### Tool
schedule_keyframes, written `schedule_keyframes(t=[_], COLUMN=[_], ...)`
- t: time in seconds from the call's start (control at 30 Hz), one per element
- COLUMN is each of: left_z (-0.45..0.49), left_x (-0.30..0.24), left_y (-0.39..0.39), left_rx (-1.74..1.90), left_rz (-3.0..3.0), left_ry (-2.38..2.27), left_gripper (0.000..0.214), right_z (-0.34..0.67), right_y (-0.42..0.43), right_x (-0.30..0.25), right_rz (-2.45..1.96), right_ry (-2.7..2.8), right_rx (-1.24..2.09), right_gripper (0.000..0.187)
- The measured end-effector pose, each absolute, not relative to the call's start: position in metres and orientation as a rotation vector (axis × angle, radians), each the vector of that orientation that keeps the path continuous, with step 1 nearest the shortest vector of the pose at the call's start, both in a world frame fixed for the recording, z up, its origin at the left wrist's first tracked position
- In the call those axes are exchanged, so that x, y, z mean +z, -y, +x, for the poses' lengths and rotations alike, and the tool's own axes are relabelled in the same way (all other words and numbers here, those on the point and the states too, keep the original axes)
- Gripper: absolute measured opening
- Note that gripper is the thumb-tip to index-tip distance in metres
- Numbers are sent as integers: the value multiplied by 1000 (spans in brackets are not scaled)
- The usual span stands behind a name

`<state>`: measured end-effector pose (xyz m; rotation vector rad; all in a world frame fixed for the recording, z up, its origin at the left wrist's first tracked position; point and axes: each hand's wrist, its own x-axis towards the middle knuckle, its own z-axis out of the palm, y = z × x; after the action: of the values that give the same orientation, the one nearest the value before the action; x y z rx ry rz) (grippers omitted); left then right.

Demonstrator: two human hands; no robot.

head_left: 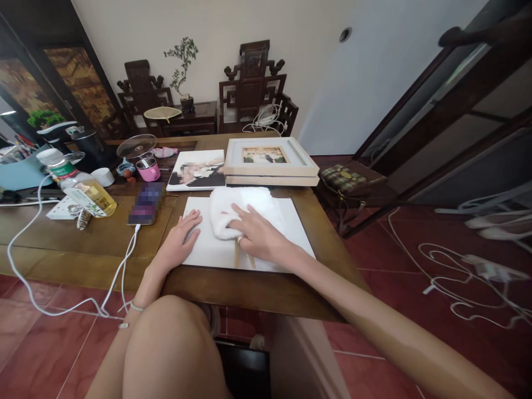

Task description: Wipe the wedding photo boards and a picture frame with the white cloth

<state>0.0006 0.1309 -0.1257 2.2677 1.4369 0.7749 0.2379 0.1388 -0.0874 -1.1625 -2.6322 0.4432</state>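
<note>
A white flat panel (203, 249) lies at the front edge of the wooden table. On top of it is a fluffy white towel (241, 200), bunched and folded, which hides the panel's middle. My right hand (260, 235) presses down on the towel, the front fingers stretched over it and some of the cloth gathered beneath them. Two narrow tan marks show on the panel just below that hand. My left hand (180, 238) lies flat with its fingers extended across the panel's left edge, holding nothing.
Behind the panel are a canvas print (199, 166) and stacked framed pictures (270, 166). To the left lie a phone (146, 204) on a white cable, a bottle of yellow liquid (89, 191) and a pink mug (148, 170). A plaid bag (343, 180) sits right of the table.
</note>
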Motion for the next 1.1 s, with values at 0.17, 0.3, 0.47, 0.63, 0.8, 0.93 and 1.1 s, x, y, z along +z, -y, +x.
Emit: schedule_keyframes(t=[0.17, 0.3, 0.47, 0.63, 0.8, 0.93, 1.1], left_z=[0, -2, -6, -2, 4, 8, 11], left_x=[-126, -127, -127, -124, -121, -121, -123], left_y=[-131, -132, -133, -132, -130, -130, -132], left_rx=[769, 762, 754, 738, 758, 779, 767], left_rz=[2275, 2281, 2261, 2268, 2273, 2269, 2268], left_ry=[-1446, -1416, -1360, -1398, -1452, -1458, -1472], left_gripper=[40, 41, 45, 44, 41, 39, 40], right_z=[228, 225, 226, 233, 249, 264, 278], right_y=[-120, -72, -37, -67, -123, -131, -67], right_x=[-87, -86, -83, -76, -75, -80, -86], right_rz=[-1179, -1041, -792, -843, -1111, -1193, -1075], right_ry=[2658, 2740, 2843, 2765, 2670, 2612, 2671], right_rx=[410, 481, 574, 647, 523, 471, 520], right_gripper=[52, 46, 41, 52, 48, 49, 51])
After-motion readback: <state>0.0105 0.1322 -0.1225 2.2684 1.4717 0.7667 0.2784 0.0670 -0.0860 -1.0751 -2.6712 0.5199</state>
